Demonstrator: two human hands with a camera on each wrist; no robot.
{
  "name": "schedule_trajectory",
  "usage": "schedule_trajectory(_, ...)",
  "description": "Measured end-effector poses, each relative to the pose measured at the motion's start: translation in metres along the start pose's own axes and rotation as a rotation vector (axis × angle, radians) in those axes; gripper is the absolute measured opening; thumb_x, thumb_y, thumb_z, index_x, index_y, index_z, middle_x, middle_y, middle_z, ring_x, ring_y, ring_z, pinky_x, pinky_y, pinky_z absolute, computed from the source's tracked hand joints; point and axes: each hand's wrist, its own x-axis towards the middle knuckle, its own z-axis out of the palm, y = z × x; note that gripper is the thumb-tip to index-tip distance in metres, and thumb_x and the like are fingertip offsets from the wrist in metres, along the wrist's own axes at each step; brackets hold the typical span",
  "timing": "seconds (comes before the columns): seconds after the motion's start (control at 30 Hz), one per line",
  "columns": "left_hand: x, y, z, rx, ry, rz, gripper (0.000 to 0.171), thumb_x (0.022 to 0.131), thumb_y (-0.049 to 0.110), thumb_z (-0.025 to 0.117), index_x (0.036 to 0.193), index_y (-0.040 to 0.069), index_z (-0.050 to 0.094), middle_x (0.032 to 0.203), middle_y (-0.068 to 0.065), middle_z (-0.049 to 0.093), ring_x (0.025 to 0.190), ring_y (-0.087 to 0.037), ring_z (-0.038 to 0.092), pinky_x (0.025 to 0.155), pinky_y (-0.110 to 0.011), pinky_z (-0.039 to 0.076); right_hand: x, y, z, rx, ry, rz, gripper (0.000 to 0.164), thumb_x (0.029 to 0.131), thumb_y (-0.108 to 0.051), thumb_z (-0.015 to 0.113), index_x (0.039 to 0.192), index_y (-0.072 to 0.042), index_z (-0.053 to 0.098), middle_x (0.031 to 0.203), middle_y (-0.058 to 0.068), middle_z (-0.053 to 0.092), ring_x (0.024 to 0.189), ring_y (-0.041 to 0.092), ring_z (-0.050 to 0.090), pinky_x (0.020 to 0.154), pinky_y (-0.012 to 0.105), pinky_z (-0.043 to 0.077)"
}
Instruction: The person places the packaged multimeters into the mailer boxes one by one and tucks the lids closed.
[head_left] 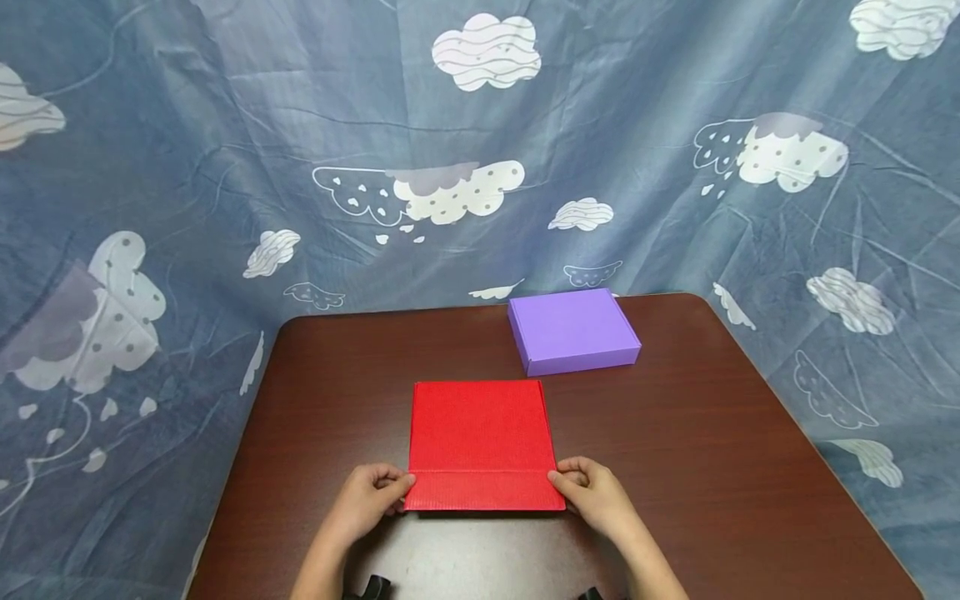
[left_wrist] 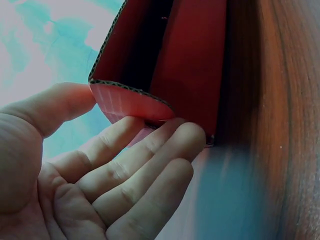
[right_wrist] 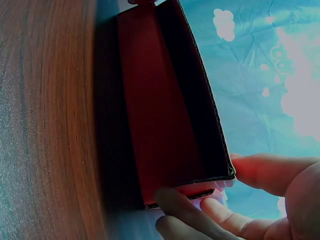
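Observation:
A red cardboard box [head_left: 480, 425] lies on the table in front of me, its lid down and the lid's front flap sticking out toward me. My left hand [head_left: 369, 497] pinches the flap's left front corner, thumb on top and fingers at the small side tab [left_wrist: 127, 102]. At the right front corner my right hand [head_left: 596, 493] grips in the same way, with the thumb on the corrugated edge. Both wrist views show a dark gap under the flap, beside the red front wall [right_wrist: 150, 110] of the box.
Farther back and to the right, a closed purple box [head_left: 577, 329] sits near the rear edge of the dark brown wooden table [head_left: 337, 383]. Blue curtain cloth [head_left: 225, 208] with white cloud prints hangs behind the table and along both sides.

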Motion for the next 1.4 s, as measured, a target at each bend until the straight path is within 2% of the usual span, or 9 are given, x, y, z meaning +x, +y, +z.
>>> schedule_trajectory(0.2,0.0,0.001,0.001,-0.003,0.001,-0.007,0.023,0.095,0.015,0.075,0.09,-0.006,0.069,0.072,-0.011,0.072,0.063,-0.02,0.068,0.059,-0.031,0.059,0.002,0.006,0.002,0.128,-0.073,0.004,0.047,0.099,-0.018,0.072,0.133,0.011,0.057,0.101,0.01,0.073,0.083,0.014,0.065,0.066,0.024,0.056)
schedule_trajectory(0.33,0.0,0.0,0.002,0.007,0.005,-0.014,0.023,0.095,0.016,0.075,0.088,-0.005,0.066,0.072,-0.009,0.071,0.063,-0.018,0.066,0.06,-0.032,0.06,0.002,0.009,0.002,0.169,-0.072,0.021,0.049,0.099,-0.017,0.071,0.136,0.011,0.054,0.103,0.011,0.071,0.085,0.014,0.063,0.068,0.025,0.055)
schedule_trajectory(0.53,0.003,-0.004,0.003,-0.005,-0.028,-0.004,0.023,0.098,0.015,0.072,0.093,-0.006,0.066,0.075,-0.011,0.072,0.068,-0.02,0.069,0.062,-0.033,0.06,0.0,0.009,0.001,0.124,0.003,0.018,0.047,0.097,-0.018,0.075,0.134,0.006,0.059,0.102,0.011,0.068,0.093,0.018,0.065,0.073,0.025,0.052)
schedule_trajectory(0.73,0.003,-0.006,0.002,-0.028,-0.044,-0.015,0.023,0.098,0.016,0.072,0.094,-0.006,0.066,0.076,-0.013,0.072,0.067,-0.02,0.068,0.062,-0.033,0.059,0.002,0.01,0.004,0.069,0.02,0.005,0.041,0.096,-0.018,0.075,0.129,0.003,0.063,0.098,0.007,0.071,0.091,0.017,0.062,0.075,0.026,0.049)
schedule_trajectory(0.87,0.002,-0.005,0.0,-0.011,-0.041,-0.025,0.023,0.097,0.019,0.074,0.094,-0.004,0.067,0.076,-0.014,0.071,0.066,-0.021,0.066,0.06,-0.032,0.057,0.003,0.011,0.005,0.017,0.031,-0.011,0.038,0.096,-0.019,0.076,0.126,0.001,0.066,0.097,0.003,0.073,0.09,0.014,0.063,0.076,0.026,0.049)
schedule_trajectory(1.0,0.002,-0.006,0.0,0.002,-0.039,-0.009,0.022,0.097,0.018,0.073,0.096,-0.004,0.067,0.076,-0.017,0.072,0.066,-0.022,0.066,0.06,-0.031,0.056,0.002,0.011,0.002,0.105,-0.031,-0.006,0.047,0.097,-0.019,0.074,0.133,0.007,0.059,0.098,0.008,0.075,0.088,0.015,0.067,0.076,0.028,0.058)
schedule_trajectory(1.13,0.003,-0.007,0.001,0.005,-0.043,-0.003,0.022,0.097,0.017,0.073,0.096,-0.004,0.067,0.077,-0.017,0.072,0.067,-0.023,0.068,0.06,-0.032,0.056,0.002,0.013,0.001,0.228,-0.078,0.027,0.053,0.099,-0.016,0.072,0.139,0.011,0.051,0.101,0.013,0.074,0.092,0.017,0.072,0.082,0.033,0.063)
schedule_trajectory(1.23,0.003,-0.008,0.002,0.001,-0.049,-0.007,0.021,0.097,0.016,0.073,0.096,-0.004,0.067,0.077,-0.015,0.073,0.068,-0.023,0.068,0.061,-0.033,0.058,0.003,0.016,0.003,0.261,-0.052,0.031,0.052,0.099,-0.014,0.072,0.139,0.011,0.051,0.102,0.013,0.074,0.093,0.017,0.071,0.082,0.031,0.063)
schedule_trajectory(1.4,0.002,-0.009,0.003,-0.009,-0.059,-0.008,0.021,0.097,0.015,0.073,0.097,-0.005,0.067,0.079,-0.014,0.073,0.069,-0.023,0.069,0.062,-0.034,0.059,0.006,0.02,0.007,0.143,0.057,-0.001,0.045,0.096,-0.018,0.076,0.131,0.006,0.061,0.101,0.009,0.076,0.091,0.017,0.069,0.074,0.024,0.054)
